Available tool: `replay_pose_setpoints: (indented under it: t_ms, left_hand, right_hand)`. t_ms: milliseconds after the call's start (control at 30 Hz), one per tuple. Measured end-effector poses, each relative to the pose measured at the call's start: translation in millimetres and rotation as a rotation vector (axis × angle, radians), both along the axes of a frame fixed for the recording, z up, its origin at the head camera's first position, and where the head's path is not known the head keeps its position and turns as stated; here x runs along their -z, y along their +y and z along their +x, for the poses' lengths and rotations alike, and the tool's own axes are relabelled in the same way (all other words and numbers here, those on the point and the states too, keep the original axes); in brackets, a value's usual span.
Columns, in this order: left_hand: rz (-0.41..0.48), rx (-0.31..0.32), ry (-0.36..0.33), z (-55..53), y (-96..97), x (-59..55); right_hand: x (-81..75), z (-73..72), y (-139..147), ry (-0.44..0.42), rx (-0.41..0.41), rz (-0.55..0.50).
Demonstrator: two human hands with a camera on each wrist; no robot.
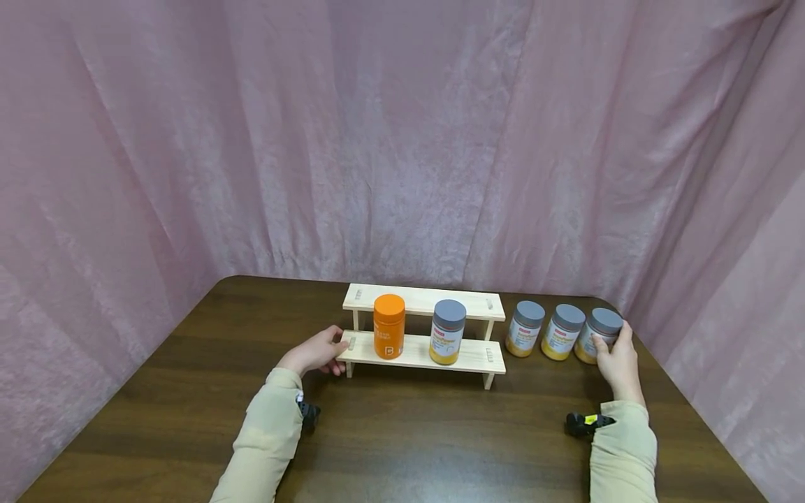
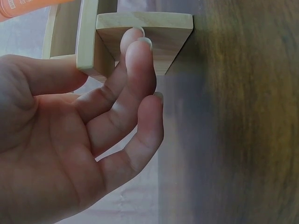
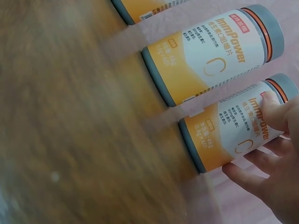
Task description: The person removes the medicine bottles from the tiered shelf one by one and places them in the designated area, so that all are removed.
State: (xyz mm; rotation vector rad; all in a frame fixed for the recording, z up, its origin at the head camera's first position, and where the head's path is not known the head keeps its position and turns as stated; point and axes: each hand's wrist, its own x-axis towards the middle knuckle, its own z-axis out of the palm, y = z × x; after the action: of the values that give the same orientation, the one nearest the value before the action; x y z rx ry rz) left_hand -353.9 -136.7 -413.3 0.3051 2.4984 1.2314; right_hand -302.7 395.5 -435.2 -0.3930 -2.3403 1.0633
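At the left end of a two-tier wooden display rack (image 1: 411, 353), my left hand (image 1: 318, 351) grips the lower board. In the left wrist view the thumb lies along the board's edge (image 2: 86, 46), with curled fingers (image 2: 140, 70) under it by the leg. My right hand (image 1: 619, 363) holds the rightmost grey-capped supplement bottle (image 1: 589, 344), which stands upright on the table. Its thumb (image 3: 275, 112) presses the label and the other fingers wrap the far side. On the lower board stand an orange bottle (image 1: 388, 332) and another grey-capped bottle (image 1: 447, 335).
Two more grey-capped bottles, one beside the rack (image 1: 525, 332) and one in the middle (image 1: 562, 335), form a row with the held one. The upper board (image 1: 421, 299) sits behind. Pink curtains (image 1: 402, 140) hang around the dark wooden table (image 1: 402, 433).
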Motion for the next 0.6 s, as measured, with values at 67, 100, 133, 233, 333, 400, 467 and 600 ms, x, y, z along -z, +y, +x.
replay_pose_setpoints:
  t_ms: [67, 100, 133, 233, 333, 400, 467, 600]
  left_hand:
    - [0.006, -0.001, 0.0, 0.8, -0.3, 1.1]
    - [0.007, 0.001, 0.001, 0.9, -0.5, 1.6]
    - [0.008, 0.004, 0.004, 1.0, -0.8, 2.0]
    - [0.016, -0.006, -0.002, 1.2, -1.5, 3.0]
    - [0.013, -0.008, 0.001, 0.9, -2.4, 3.3]
    - [0.01, -0.011, 0.004, 0.7, -2.6, 3.1]
    - [0.005, -0.008, 0.01, 0.1, -2.5, 3.0]
    - [0.003, -0.013, 0.012, -1.1, -1.6, 3.2]
  right_hand:
    - [0.0, 1.1, 0, -0.015, -0.005, -0.004]
    - [-0.3, 2.0, 0, -0.022, -0.007, -0.007]
    - [-0.6, 2.6, 0, -0.026, -0.014, -0.019]
    - [-1.7, 3.7, 1, -0.031, -0.046, -0.074]
    - [-1.5, 4.6, 3, -0.033, -0.081, -0.142]
    - [-1.0, 5.2, 4, -0.039, -0.094, -0.179]
    - [-1.3, 6.2, 5, -0.045, -0.098, -0.205]
    - [-7.6, 10.7, 4, -0.06, -0.09, -0.229]
